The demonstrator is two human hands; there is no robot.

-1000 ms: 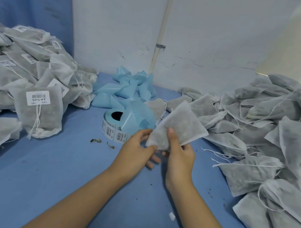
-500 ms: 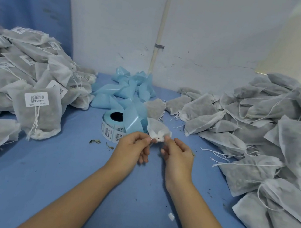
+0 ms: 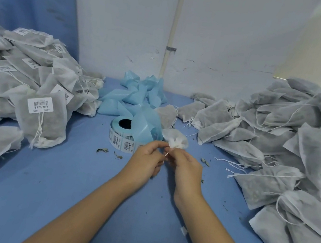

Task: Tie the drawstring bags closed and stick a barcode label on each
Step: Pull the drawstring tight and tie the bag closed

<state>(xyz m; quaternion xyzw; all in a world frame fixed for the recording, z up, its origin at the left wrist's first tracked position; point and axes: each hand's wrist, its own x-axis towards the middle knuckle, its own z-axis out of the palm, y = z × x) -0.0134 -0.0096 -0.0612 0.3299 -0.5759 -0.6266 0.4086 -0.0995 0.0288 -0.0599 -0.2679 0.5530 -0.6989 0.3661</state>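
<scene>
A white drawstring bag [image 3: 175, 140] shows only its gathered mouth above my fingers at the table's middle. My left hand [image 3: 147, 158] and my right hand [image 3: 187, 166] sit close together just below it, each pinching the thin white drawstring [image 3: 166, 154] between fingertips. The rest of the bag is hidden behind my hands. A roll of barcode labels [image 3: 124, 135] with blue backing lies just behind my left hand.
A heap of labelled bags [image 3: 23, 85] fills the left of the blue table [image 3: 65, 179]. Unlabelled bags [image 3: 291, 147] with loose strings pile up on the right. Peeled blue backing strip [image 3: 136, 96] lies at the back by the white wall. Leaf crumbs [image 3: 101, 150] dot the table.
The bag was held flat and raised; it has dropped so only its bunched mouth shows. Both hands shifted from gripping the bag's edge to pinching its drawstring.
</scene>
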